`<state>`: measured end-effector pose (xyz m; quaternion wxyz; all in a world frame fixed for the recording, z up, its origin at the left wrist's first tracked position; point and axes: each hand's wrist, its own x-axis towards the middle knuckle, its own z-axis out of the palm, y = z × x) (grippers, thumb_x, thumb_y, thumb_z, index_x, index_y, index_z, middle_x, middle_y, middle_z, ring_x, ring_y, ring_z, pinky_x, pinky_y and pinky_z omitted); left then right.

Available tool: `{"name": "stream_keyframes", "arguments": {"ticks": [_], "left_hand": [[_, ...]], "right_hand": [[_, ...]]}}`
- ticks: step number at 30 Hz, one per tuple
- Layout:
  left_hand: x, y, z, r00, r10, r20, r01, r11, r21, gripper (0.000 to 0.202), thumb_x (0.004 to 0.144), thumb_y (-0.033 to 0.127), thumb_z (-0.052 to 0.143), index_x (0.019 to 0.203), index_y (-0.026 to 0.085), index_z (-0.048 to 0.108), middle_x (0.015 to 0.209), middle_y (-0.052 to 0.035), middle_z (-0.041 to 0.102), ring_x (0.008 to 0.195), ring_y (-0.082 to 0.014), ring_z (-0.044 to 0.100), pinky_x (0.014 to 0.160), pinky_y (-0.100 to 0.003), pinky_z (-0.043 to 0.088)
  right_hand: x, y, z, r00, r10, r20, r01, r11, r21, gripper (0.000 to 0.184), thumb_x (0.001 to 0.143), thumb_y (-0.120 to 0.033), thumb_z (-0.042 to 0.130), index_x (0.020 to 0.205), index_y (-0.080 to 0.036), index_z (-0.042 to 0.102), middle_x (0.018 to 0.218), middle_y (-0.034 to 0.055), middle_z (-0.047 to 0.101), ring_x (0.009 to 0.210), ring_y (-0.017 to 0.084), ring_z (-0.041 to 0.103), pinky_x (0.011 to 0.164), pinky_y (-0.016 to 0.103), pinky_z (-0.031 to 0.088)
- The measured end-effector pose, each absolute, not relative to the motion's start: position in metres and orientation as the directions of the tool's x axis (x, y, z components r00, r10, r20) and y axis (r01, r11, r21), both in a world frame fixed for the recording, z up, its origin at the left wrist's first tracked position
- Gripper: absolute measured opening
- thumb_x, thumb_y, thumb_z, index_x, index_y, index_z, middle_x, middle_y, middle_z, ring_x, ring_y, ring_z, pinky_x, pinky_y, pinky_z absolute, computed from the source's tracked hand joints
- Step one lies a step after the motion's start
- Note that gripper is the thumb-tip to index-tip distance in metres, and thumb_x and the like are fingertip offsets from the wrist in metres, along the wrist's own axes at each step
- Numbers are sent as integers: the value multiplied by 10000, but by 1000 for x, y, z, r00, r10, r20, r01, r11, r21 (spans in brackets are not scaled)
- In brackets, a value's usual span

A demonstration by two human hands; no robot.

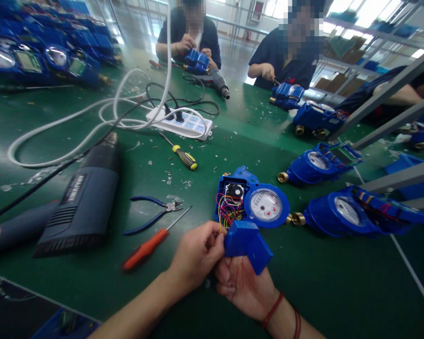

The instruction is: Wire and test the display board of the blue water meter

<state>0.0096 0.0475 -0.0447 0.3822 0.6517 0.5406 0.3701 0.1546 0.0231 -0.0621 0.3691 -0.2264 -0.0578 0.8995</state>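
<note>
Just in front of me lies a blue water meter point(286, 202) with a round dial point(265, 205) and an open wiring box holding coloured wires point(229, 209). My left hand point(198, 254) is closed at the box's near edge, its fingertips pinching a yellow wire point(219, 222) that comes out of it. Palm up, my right hand point(247, 285) holds a blue plastic cover point(245, 242) from below, with its fingers curled beside the left fingertips. The cover hides part of both the box edge and the right fingers.
To the left lie a heat gun point(81, 197), cutting pliers point(155, 212) and an orange screwdriver point(146, 249). Beyond are a yellow screwdriver point(185, 157) and a power strip point(180, 122) with looping cables. More meters point(339, 212) stand right beside grey rails point(399, 183). Co-workers sit opposite.
</note>
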Motion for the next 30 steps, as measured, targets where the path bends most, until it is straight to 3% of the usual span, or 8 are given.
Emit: {"name": "stream_keyframes", "arguments": {"ticks": [7, 11, 15, 17, 22, 25, 27, 30], "left_hand": [[7, 45, -38, 215, 967, -136, 185, 97, 978, 209, 899, 366, 420, 875, 185, 522, 642, 22, 589, 552, -95, 553, 520, -192, 430], [10, 43, -40, 86, 977, -193, 108, 184, 977, 258, 930, 393, 329, 867, 191, 477, 624, 38, 549, 503, -81, 485, 481, -191, 395], [8, 47, -44, -69, 975, -211, 55, 215, 975, 220, 935, 402, 304, 964, 213, 412, 730, 42, 574, 448, -64, 427, 426, -192, 347], [4, 48, -47, -121, 967, -224, 55, 232, 971, 213, 930, 411, 324, 986, 221, 404, 655, 62, 552, 435, -69, 414, 411, -186, 312], [-2, 46, -47, -85, 964, -253, 101, 261, 960, 340, 917, 457, 347, 789, 187, 509, 477, 63, 468, 434, -79, 403, 446, -197, 302], [0, 44, -46, -10, 973, -229, 79, 230, 970, 306, 900, 420, 414, 743, 177, 511, 569, 42, 513, 542, -82, 476, 536, -196, 359], [1, 44, -45, 22, 975, -219, 26, 219, 975, 167, 882, 359, 470, 908, 196, 489, 731, 33, 558, 651, -86, 521, 597, -191, 391], [1, 44, -47, 85, 961, -263, -50, 267, 962, 184, 884, 347, 453, 1003, 206, 442, 774, 31, 553, 570, -71, 482, 500, -178, 354]], "right_hand": [[155, 25, -60, -639, 680, -358, -627, -731, -268, 442, 751, -523, 609, 856, -94, 628, 594, 24, 554, 494, 84, 377, 450, 169, 266], [155, 25, -60, -665, 655, -359, -609, -754, -247, 360, 768, -425, 610, 905, -92, 616, 583, 9, 532, 487, 78, 343, 449, 159, 254], [156, 25, -57, -668, 653, -356, -613, -755, -234, 333, 745, -385, 632, 908, -95, 620, 576, -4, 518, 483, 72, 312, 444, 150, 249], [156, 25, -56, -666, 656, -356, -616, -752, -234, 324, 744, -377, 638, 906, -97, 620, 573, -6, 509, 482, 71, 306, 439, 150, 249], [155, 25, -56, -660, 664, -352, -617, -746, -249, 357, 738, -392, 661, 936, -98, 618, 576, -4, 521, 478, 66, 331, 431, 148, 250], [157, 23, -57, -645, 681, -348, -631, -731, -261, 498, 747, -537, 620, 974, -93, 620, 580, 1, 544, 469, 62, 362, 421, 140, 266], [160, 20, -57, -589, 713, -380, -650, -698, -302, 526, 764, -595, 575, 980, -117, 619, 595, 7, 571, 468, 65, 409, 425, 144, 305], [164, 13, -55, -425, 800, -424, -644, -596, -479, 447, 759, -466, 674, 1103, -205, 556, 784, 21, 654, 581, 88, 546, 507, 172, 406]]}}
